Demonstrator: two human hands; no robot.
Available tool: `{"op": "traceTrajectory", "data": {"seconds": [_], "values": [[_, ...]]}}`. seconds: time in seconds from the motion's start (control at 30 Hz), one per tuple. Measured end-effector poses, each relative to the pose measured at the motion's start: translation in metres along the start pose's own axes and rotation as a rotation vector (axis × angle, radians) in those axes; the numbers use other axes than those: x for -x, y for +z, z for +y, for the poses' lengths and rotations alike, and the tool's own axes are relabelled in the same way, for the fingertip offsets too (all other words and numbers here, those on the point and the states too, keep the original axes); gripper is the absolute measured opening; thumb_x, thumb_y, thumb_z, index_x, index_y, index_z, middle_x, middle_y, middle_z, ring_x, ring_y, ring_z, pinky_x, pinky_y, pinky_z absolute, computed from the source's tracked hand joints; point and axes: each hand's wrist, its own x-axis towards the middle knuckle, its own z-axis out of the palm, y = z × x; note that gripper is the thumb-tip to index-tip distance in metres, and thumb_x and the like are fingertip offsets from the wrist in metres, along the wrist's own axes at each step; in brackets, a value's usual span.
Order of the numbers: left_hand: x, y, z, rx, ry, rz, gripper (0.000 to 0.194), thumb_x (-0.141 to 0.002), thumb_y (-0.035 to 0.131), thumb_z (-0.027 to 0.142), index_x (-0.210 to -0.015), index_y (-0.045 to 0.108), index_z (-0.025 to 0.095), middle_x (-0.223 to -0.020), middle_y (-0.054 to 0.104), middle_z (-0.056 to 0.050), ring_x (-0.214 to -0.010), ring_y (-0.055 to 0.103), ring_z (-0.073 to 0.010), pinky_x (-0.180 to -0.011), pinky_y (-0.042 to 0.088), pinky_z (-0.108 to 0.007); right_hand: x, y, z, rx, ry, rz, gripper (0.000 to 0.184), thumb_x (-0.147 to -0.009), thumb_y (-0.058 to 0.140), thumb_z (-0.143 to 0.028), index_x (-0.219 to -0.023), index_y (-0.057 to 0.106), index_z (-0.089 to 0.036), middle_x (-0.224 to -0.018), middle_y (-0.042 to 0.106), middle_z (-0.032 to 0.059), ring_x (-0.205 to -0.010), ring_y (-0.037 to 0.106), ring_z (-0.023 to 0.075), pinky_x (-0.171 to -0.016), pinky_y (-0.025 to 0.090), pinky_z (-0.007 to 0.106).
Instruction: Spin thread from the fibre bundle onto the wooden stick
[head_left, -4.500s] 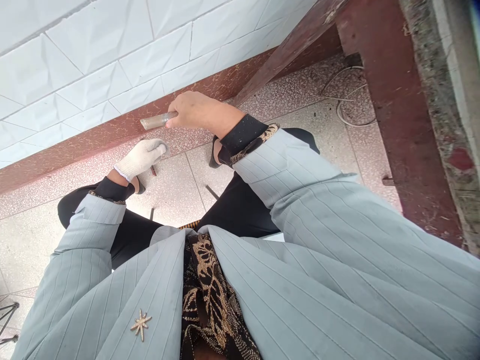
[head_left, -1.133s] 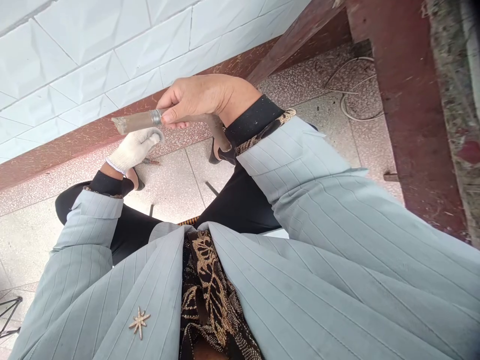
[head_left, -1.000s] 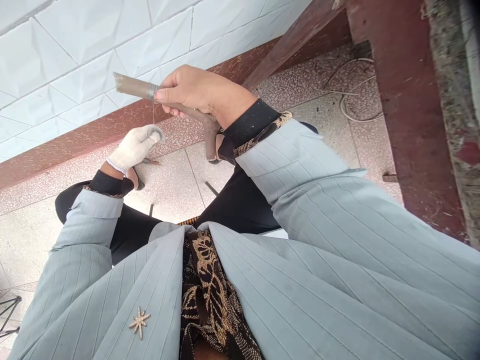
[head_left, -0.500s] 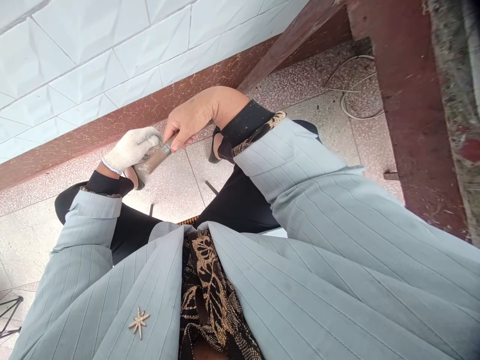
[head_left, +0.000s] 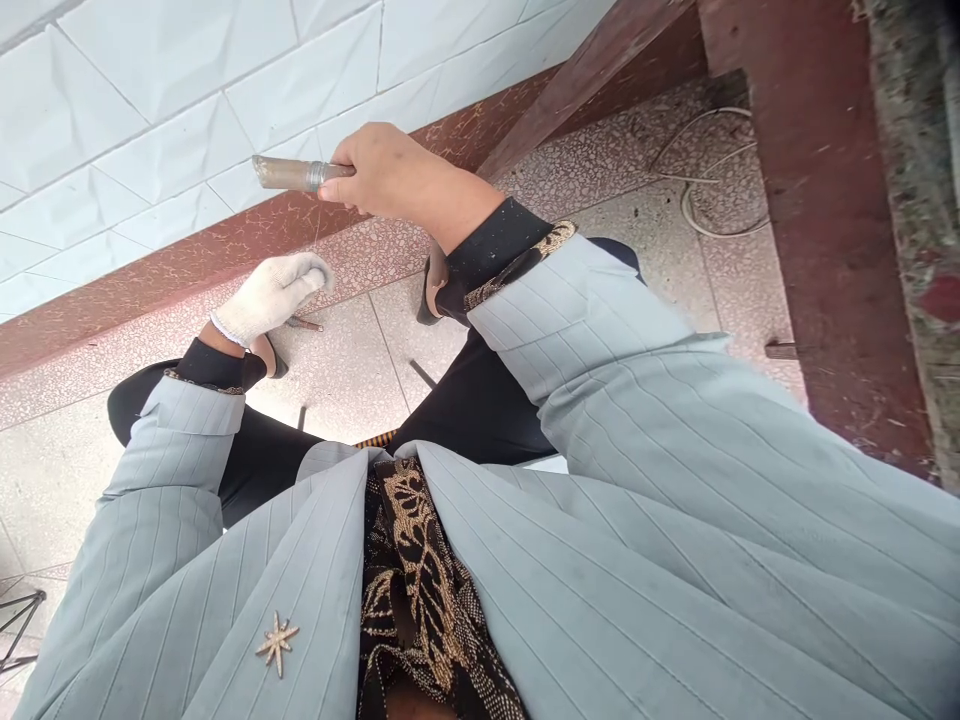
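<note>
My right hand (head_left: pixel 375 170) is bare and closed around the handle end of a brush (head_left: pixel 289 174), raised in front of the tiled wall. The brush has a flat tan body with a slanted, ragged tip pointing left. Silvery wire (head_left: pixel 315 176) is wound in tight turns around its neck, beside my fingers. Lower and to the left, my left hand (head_left: pixel 274 293) wears a white knitted glove, its fingers curled together. A thin, faint strand runs from the brush down to the glove, where its end is hidden. Behind the glove, a small brownish coiled-looking piece (head_left: pixel 305 323) shows near the floor.
White tiles (head_left: pixel 300 80) face me above a reddish-brown skirting (head_left: pixel 247 235). Dark red wooden framing (head_left: pixel 825 230) stands on the right, with a pale cable (head_left: pixel 694 205) on the speckled floor (head_left: pixel 352 360) beside it. Thin black metal legs (head_left: pixel 22 625) show lower left.
My right hand has lifted the brush up and away from my gloved left hand, and its tip has swung up to point left. The left hand has barely moved.
</note>
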Motion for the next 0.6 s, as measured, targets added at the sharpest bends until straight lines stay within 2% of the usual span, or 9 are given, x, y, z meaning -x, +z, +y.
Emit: {"op": "traceTrajectory", "data": {"seconds": [0.07, 0.17, 0.27, 0.37, 0.43, 0.47, 0.53, 0.6], "values": [[0.001, -0.002, -0.001, -0.025, -0.013, 0.014, 0.025, -0.095, 0.047, 0.03, -0.095, 0.069, 0.018, -0.076, 0.063, -0.002, -0.077, 0.059, -0.0155, -0.074, 0.048, -0.028, -0.003, 0.001, 0.002, 0.246, -0.015, -0.075, 0.027, -0.091, 0.061, -0.036, -0.097, 0.071, -0.012, -0.084, 0.067, 0.0064, -0.07, 0.053, 0.012, -0.061, 0.032, 0.026], [0.002, -0.006, -0.004, -0.052, -0.026, 0.063, 0.024, -0.096, 0.046, 0.033, -0.093, 0.067, 0.021, -0.083, 0.067, -0.003, -0.083, 0.061, -0.0178, -0.079, 0.05, -0.03, -0.008, 0.006, 0.008, 0.41, -0.07, -0.349, 0.026, -0.09, 0.066, -0.032, -0.089, 0.075, -0.007, -0.069, 0.065, 0.0038, -0.064, 0.052, 0.0118, -0.061, 0.031, 0.027], [0.002, -0.009, -0.007, -0.05, -0.032, 0.096, 0.023, -0.096, 0.046, 0.035, -0.092, 0.066, 0.024, -0.089, 0.07, -0.004, -0.087, 0.063, -0.0203, -0.081, 0.051, -0.033, -0.009, 0.011, 0.01, 0.347, -0.157, -0.662, 0.018, -0.091, 0.07, -0.026, -0.081, 0.074, -0.011, -0.053, 0.059, -0.0055, -0.053, 0.052, 0.0084, -0.057, 0.033, 0.023], [0.0, -0.009, -0.011, -0.035, -0.039, 0.095, 0.022, -0.095, 0.048, 0.037, -0.093, 0.066, 0.025, -0.09, 0.07, -0.004, -0.088, 0.063, -0.0209, -0.082, 0.051, -0.034, -0.004, 0.008, 0.006, 0.216, -0.282, -0.854, 0.016, -0.094, 0.066, -0.017, -0.081, 0.072, -0.01, -0.048, 0.055, -0.0093, -0.047, 0.049, 0.0053, -0.055, 0.033, 0.02], [-0.002, -0.007, -0.014, -0.015, -0.055, 0.109, 0.021, -0.095, 0.049, 0.036, -0.093, 0.066, 0.024, -0.091, 0.07, -0.005, -0.086, 0.064, -0.0203, -0.082, 0.051, -0.034, 0.002, 0.001, 0.003, 0.115, -0.383, -0.84, 0.016, -0.093, 0.067, -0.015, -0.078, 0.07, -0.009, -0.049, 0.054, -0.0091, -0.047, 0.046, 0.0034, -0.054, 0.032, 0.019], [-0.002, -0.006, -0.016, 0.003, -0.069, 0.123, 0.021, -0.095, 0.05, 0.036, -0.093, 0.066, 0.023, -0.089, 0.069, -0.005, -0.084, 0.063, -0.0198, -0.081, 0.051, -0.035, 0.005, -0.003, 0.001, 0.043, -0.415, -0.769, 0.016, -0.091, 0.067, -0.014, -0.076, 0.069, -0.01, -0.051, 0.054, -0.0086, -0.049, 0.045, 0.0027, -0.054, 0.031, 0.018], [-0.003, -0.004, -0.016, 0.043, -0.1, 0.136, 0.023, -0.097, 0.048, 0.037, -0.095, 0.065, 0.023, -0.084, 0.067, -0.004, -0.078, 0.062, -0.0187, -0.076, 0.051, -0.034, 0.011, -0.01, -0.002, -0.177, -0.407, -0.556, 0.015, -0.089, 0.063, -0.011, -0.074, 0.066, -0.011, -0.058, 0.056, -0.0065, -0.053, 0.046, 0.0026, -0.054, 0.034, 0.017], [-0.004, -0.001, -0.015, 0.055, -0.116, 0.116, 0.025, -0.098, 0.044, 0.037, -0.097, 0.065, 0.023, -0.078, 0.063, -0.003, -0.072, 0.059, -0.0175, -0.071, 0.05, -0.033, 0.013, -0.013, -0.003, -0.436, -0.301, -0.318, 0.018, -0.09, 0.056, -0.011, -0.073, 0.061, -0.012, -0.064, 0.058, -0.0028, -0.055, 0.05, 0.0042, -0.054, 0.038, 0.018]]}}
